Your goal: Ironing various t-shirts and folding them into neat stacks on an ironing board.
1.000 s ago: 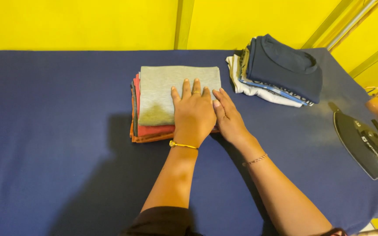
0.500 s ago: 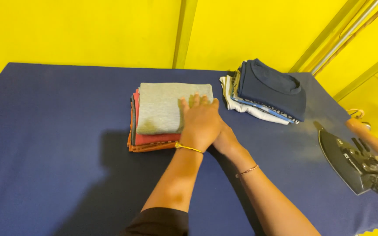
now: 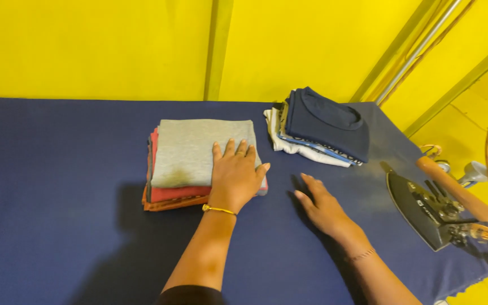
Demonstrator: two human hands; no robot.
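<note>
A stack of folded clothes [image 3: 184, 155] lies on the dark blue table [image 3: 57, 169], with a grey piece on top and red and orange ones beneath. My left hand [image 3: 234, 175] rests flat on the stack's right front corner, fingers together, a gold bangle on the wrist. Just right of the stack, my right hand [image 3: 322, 205] lies flat on the bare cloth, fingers spread, holding nothing.
A second pile of folded clothes [image 3: 320, 127], navy on top of white and blue, sits at the back right. A heavy black iron [image 3: 433, 206] with a wooden handle stands tilted at the table's right edge. Yellow wall behind.
My right hand has slid off the stack and moved right onto the table. The left hand stays pressed on the stack. The camera view has shifted left.
</note>
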